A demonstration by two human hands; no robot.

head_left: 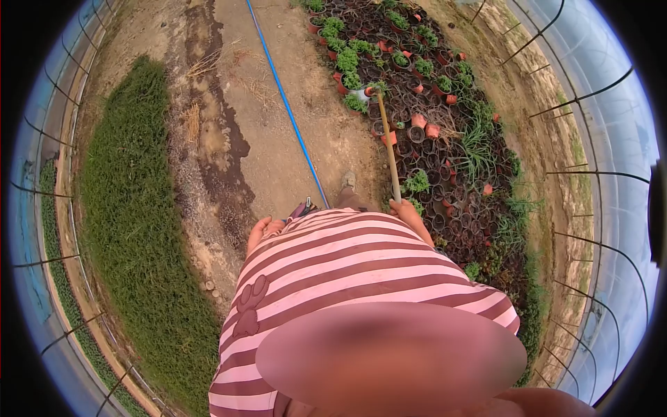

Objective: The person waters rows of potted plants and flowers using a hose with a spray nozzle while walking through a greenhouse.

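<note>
My right hand [403, 207] is closed round the lower end of a long tan pole [389, 142], which reaches forward over the pots. At the pole's far end is a pale, blurry-edged piece [361, 93] beside green leaves. On the other side of my striped shirt, my left hand [267, 228] is low near my waist, its fingers curled and partly hidden. Close to that hand lies a small dark and purple item [303, 207]; whether the hand holds it cannot be made out.
A blue hose [281, 90] runs along the dirt path [326, 118]. Many pots, some with plants [417, 182], fill the bed at right. Dense green growth [135, 208] lines the left. Curved greenhouse walls [618, 139] stand at both sides. One shoe [349, 180] shows ahead.
</note>
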